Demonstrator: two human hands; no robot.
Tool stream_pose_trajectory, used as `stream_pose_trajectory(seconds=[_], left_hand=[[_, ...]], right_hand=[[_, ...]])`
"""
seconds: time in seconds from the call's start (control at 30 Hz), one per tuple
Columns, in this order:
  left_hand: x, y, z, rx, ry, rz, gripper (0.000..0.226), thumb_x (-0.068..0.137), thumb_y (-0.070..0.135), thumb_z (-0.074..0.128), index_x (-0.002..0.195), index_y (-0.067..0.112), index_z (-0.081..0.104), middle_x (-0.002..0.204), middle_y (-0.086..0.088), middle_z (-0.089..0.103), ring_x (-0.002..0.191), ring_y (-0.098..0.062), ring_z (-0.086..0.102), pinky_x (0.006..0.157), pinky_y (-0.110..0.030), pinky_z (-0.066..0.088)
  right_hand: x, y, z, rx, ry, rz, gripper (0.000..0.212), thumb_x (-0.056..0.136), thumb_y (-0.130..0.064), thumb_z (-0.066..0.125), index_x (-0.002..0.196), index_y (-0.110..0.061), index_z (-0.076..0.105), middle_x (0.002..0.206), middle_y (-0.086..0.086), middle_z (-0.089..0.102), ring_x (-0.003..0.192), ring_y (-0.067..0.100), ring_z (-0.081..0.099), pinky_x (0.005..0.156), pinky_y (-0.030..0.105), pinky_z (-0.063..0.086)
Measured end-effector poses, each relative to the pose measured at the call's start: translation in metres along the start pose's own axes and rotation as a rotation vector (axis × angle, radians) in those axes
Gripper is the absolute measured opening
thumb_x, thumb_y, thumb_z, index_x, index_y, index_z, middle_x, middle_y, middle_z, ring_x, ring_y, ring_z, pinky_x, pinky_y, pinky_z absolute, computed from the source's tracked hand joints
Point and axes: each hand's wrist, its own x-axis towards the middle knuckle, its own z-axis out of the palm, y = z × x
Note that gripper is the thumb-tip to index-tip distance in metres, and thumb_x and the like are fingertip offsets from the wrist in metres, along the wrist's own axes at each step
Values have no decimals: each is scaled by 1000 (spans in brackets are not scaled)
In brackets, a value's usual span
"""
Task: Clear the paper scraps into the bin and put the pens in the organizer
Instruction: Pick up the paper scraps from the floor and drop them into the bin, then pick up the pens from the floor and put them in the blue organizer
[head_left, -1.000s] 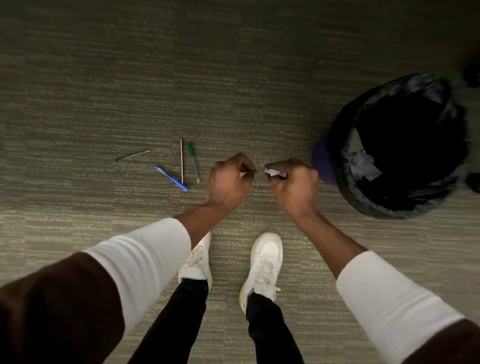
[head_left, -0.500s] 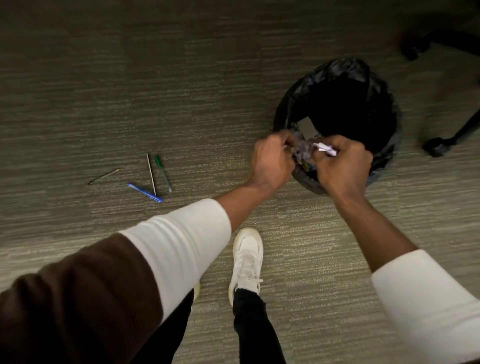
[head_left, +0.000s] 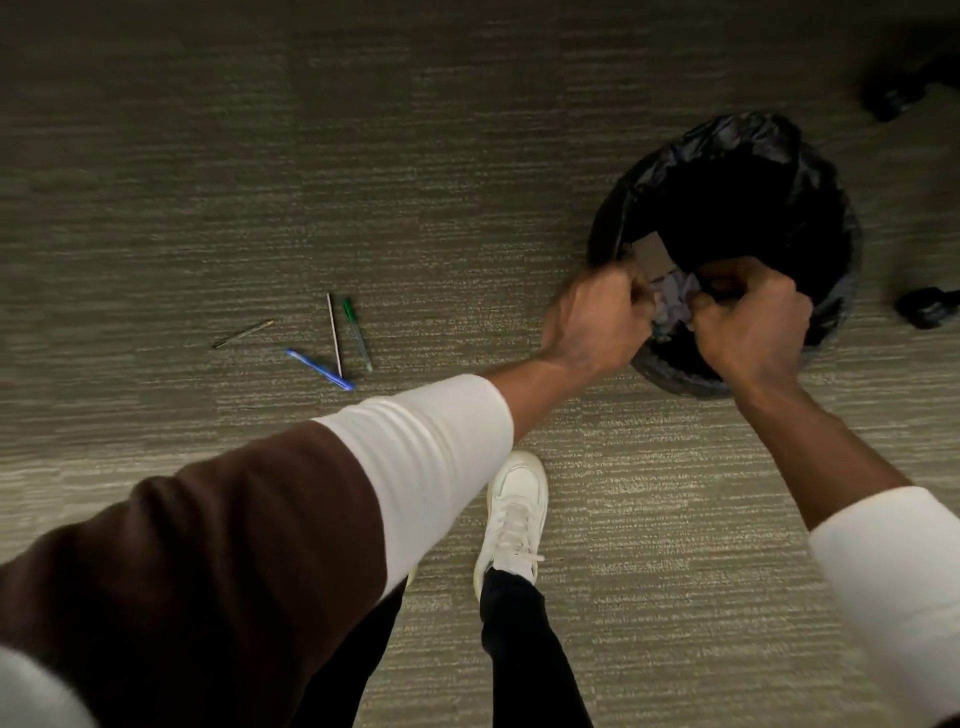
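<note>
we see both hands over the near rim of the bin (head_left: 826, 218), a black-lined bin standing on the carpet (head_left: 363, 156) at about two o'clock from our white shoe (head_left: 514, 514). the left hand (head_left: 597, 322) is curled narrow, fingers bent inward at the rim, and motion blur hides whether it pinches anything. the right hand (head_left: 748, 322) is likewise curled tight; we cannot tell what it grips. between the two hands lie crumpled paper scraps (head_left: 672, 306), pale and bunched, just inside the bin. well apart at nine o'clock from the hands, four pens lie loose on the carpet: a blue pen (head_left: 319, 369), a green pen (head_left: 357, 332), a thin white pen (head_left: 334, 332) just beside the green one, and a dark pen (head_left: 243, 333) farther toward nine o'clock.
</note>
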Motion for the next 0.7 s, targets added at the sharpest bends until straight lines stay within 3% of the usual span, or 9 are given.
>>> stream_pose_trajectory(seconds=[0.2, 0.27, 0.37, 0.47, 0.57, 0.7], left_hand=[[-18, -60, -36, 3, 20, -108, 8, 90, 32, 64, 91, 31, 72, 91, 3, 78, 86, -24, 72, 78, -40, 62], [-24, -84, -52, 17, 36, -148, 8, 90, 26, 66, 91, 30, 73, 90, 5, 77, 85, -21, 72, 80, -41, 63], [-34, -123, -76, 18, 91, -221, 6, 92, 25, 68, 90, 25, 74, 91, 4, 78, 84, -18, 73, 81, -36, 63], [-45, -167, -99, 52, 128, -366, 9, 91, 28, 68, 82, 27, 70, 92, 1, 77, 90, -21, 72, 81, -32, 60], [-60, -209, -116, 116, 126, -448, 24, 89, 31, 65, 68, 28, 53, 89, 0, 75, 90, -27, 72, 81, -32, 59], [-80, -262, -132, 171, 118, -522, 15, 91, 29, 66, 77, 25, 62, 99, -11, 78, 94, -33, 74, 82, -36, 58]], right_hand=[[-19, -50, 30, 90, -42, -168, 25, 85, -17, 67, 106, -15, 80, 104, 5, 81, 89, 21, 76, 85, 35, 61], [-28, -67, 47, 108, -89, -229, 27, 83, -14, 66, 105, -16, 81, 101, 3, 81, 89, 21, 76, 84, 36, 62], [-39, -91, 76, 94, -171, -297, 23, 80, -8, 70, 99, -15, 81, 96, 5, 81, 86, 25, 76, 77, 27, 56], [-56, -119, 107, 82, -288, -371, 21, 82, -6, 71, 96, -18, 81, 96, -1, 81, 84, 17, 74, 74, 23, 52], [-70, -136, 142, 53, -417, -446, 16, 87, -9, 73, 96, -20, 80, 94, -5, 81, 81, 13, 73, 74, 25, 57], [-85, -147, 197, -18, -529, -497, 13, 87, -22, 65, 90, -26, 77, 87, -7, 81, 74, 18, 76, 69, 36, 65]])
